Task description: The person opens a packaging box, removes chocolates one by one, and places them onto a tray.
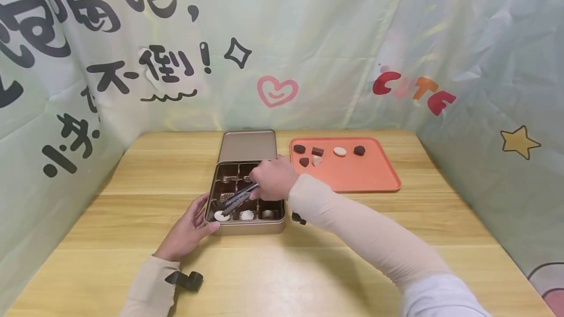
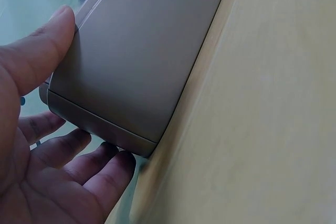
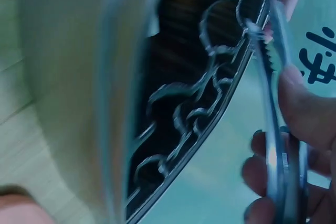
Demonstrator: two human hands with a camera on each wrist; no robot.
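Note:
A brown metal tin [image 1: 260,229] with a dark divided insert stands on the table, its lid [image 1: 248,146] folded back. My left hand [image 1: 188,229] holds the tin's front left corner; the left wrist view shows the thumb [image 2: 52,40] at the rim and curled fingers [image 2: 79,156] against the side. Metal tongs [image 1: 240,198] are gripped in my right hand [image 1: 274,180], above the tin. Their tips are at a white oval piece [image 1: 222,215] in the front left compartment; whether they pinch it, I cannot tell. Beside it sits a white piece [image 1: 247,215], then a greyish one [image 1: 268,214].
An orange tray [image 1: 352,177] lies right of the tin, bearing several small pieces, among them a dark oval [image 1: 299,148], a brown block [image 1: 317,151], a white oval [image 1: 340,151] and a dark round one [image 1: 359,150]. Printed cloth [image 1: 335,38] hangs around the table.

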